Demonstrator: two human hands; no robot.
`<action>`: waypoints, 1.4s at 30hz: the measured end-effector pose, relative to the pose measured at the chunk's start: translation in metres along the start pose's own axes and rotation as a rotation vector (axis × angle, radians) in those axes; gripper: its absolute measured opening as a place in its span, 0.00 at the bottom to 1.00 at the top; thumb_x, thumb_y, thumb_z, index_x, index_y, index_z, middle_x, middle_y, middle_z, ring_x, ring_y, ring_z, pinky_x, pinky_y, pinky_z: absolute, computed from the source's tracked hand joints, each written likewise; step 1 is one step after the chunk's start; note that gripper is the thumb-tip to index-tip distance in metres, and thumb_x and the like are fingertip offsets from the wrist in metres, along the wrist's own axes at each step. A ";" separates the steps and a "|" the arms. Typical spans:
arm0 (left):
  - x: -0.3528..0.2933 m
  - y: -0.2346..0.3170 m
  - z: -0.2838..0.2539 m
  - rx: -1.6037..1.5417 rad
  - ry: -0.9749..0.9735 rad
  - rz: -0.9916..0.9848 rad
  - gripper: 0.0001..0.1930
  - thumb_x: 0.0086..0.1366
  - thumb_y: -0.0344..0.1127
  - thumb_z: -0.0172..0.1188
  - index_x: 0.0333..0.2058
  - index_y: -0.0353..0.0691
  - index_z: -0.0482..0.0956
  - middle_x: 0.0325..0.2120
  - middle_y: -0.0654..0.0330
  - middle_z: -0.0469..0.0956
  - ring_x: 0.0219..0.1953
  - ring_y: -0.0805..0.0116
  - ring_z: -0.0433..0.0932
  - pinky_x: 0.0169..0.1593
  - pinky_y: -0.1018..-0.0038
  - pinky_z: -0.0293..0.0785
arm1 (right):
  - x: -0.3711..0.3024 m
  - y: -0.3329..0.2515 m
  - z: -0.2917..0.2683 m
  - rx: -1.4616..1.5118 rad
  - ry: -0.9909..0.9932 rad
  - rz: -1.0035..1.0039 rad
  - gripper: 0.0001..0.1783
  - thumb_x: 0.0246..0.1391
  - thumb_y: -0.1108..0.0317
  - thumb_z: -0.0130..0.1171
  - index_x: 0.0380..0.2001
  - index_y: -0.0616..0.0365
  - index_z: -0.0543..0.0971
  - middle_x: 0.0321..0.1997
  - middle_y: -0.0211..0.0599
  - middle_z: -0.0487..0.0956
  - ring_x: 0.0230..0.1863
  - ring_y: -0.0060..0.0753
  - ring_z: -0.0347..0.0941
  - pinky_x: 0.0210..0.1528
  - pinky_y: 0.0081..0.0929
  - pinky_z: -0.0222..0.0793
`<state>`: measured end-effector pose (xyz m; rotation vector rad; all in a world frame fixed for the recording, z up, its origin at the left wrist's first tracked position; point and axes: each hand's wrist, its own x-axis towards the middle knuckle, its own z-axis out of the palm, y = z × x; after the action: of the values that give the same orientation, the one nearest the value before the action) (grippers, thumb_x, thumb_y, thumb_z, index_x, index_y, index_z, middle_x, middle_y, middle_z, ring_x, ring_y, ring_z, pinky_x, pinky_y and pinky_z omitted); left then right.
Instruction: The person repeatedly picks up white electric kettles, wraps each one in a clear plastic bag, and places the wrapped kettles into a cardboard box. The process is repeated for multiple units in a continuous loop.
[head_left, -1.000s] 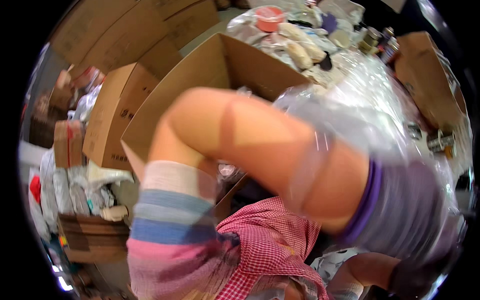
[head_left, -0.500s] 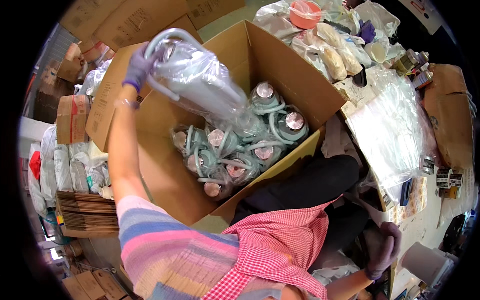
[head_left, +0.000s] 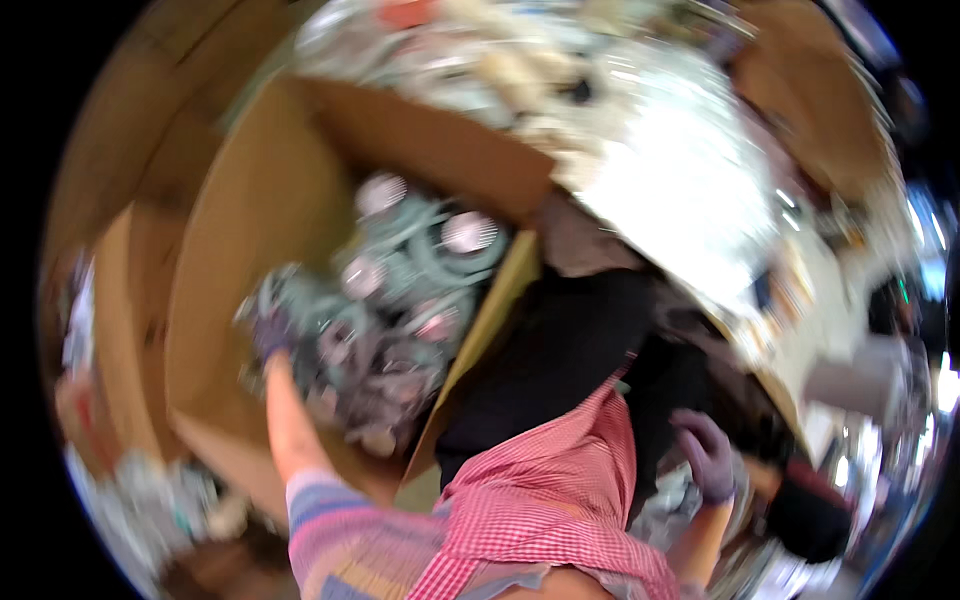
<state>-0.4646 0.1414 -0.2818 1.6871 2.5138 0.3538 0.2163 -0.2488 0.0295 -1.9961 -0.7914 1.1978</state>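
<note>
My left hand [head_left: 272, 335], in a purple-grey glove, is down inside a large cardboard box [head_left: 225, 270]. It touches a grey-green item in clear plastic [head_left: 290, 288] at the box's left side; blur smears its fingers, so its grip is unclear. Several similar bagged items with looped grey-green tubes and pinkish ribbed round ends fill the box, among them one ribbed end [head_left: 470, 232] at the right. My right hand [head_left: 707, 458], gloved alike, hovers beside my lap, fingers loosely bent and apart, with nothing seen in it.
To the right, a worktable carries a stack of clear plastic sheets or bags [head_left: 675, 170] and clutter. Past it stands a pale grey bin [head_left: 855, 385]. More cardboard [head_left: 130, 330] is at the left. My black-trousered leg [head_left: 555, 350] presses near the box's right wall.
My left hand has come down into the box with the bagged item it held raised. The view has swung right and blurred. My right hand has shifted slightly left.
</note>
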 end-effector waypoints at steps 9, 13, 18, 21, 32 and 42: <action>-0.046 0.102 0.063 -0.165 -0.111 0.107 0.33 0.60 0.53 0.63 0.60 0.42 0.69 0.59 0.52 0.69 0.62 0.54 0.68 0.61 0.51 0.64 | -0.007 0.002 -0.191 -0.354 0.652 0.073 0.22 0.56 0.64 0.65 0.54 0.58 0.78 0.45 0.38 0.82 0.45 0.31 0.76 0.52 0.30 0.73; -0.068 0.177 0.021 -0.290 0.071 0.231 0.29 0.62 0.50 0.62 0.58 0.41 0.71 0.55 0.52 0.72 0.58 0.55 0.70 0.57 0.55 0.68 | -0.024 0.058 -0.405 -0.322 1.549 -0.347 0.26 0.58 0.59 0.64 0.55 0.64 0.75 0.54 0.49 0.78 0.53 0.41 0.75 0.56 0.35 0.70; -0.105 0.264 -0.043 -0.519 0.170 0.342 0.25 0.64 0.45 0.62 0.56 0.38 0.74 0.50 0.52 0.76 0.54 0.57 0.74 0.53 0.60 0.73 | -0.051 0.083 -0.576 -0.617 1.784 -0.003 0.42 0.52 0.36 0.61 0.55 0.63 0.76 0.53 0.54 0.79 0.57 0.49 0.74 0.59 0.39 0.68; -0.134 0.305 -0.091 -0.663 0.134 0.371 0.22 0.65 0.42 0.61 0.54 0.37 0.75 0.47 0.52 0.78 0.51 0.58 0.76 0.50 0.63 0.75 | -0.047 0.094 -0.597 -0.364 1.696 0.168 0.46 0.47 0.31 0.63 0.54 0.64 0.79 0.54 0.54 0.79 0.56 0.44 0.75 0.56 0.33 0.69; -0.399 0.556 -0.195 -1.156 -0.770 1.246 0.38 0.61 0.33 0.67 0.66 0.28 0.59 0.64 0.48 0.67 0.65 0.54 0.67 0.68 0.62 0.59 | -0.154 0.090 -0.263 0.436 1.651 -0.820 0.16 0.49 0.65 0.64 0.36 0.57 0.69 0.49 0.41 0.76 0.48 0.29 0.71 0.50 0.31 0.71; -0.368 0.529 -0.257 -1.265 -0.302 1.514 0.37 0.54 0.58 0.70 0.50 0.32 0.73 0.45 0.54 0.76 0.46 0.59 0.75 0.54 0.64 0.71 | -0.116 0.085 -0.067 1.265 0.852 -0.679 0.26 0.64 0.68 0.54 0.64 0.61 0.67 0.60 0.36 0.73 0.61 0.26 0.69 0.66 0.28 0.62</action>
<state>0.1005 -0.0422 0.0769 2.1098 0.0692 1.1940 0.2441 -0.4043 0.0444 -0.8416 -0.1033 0.1823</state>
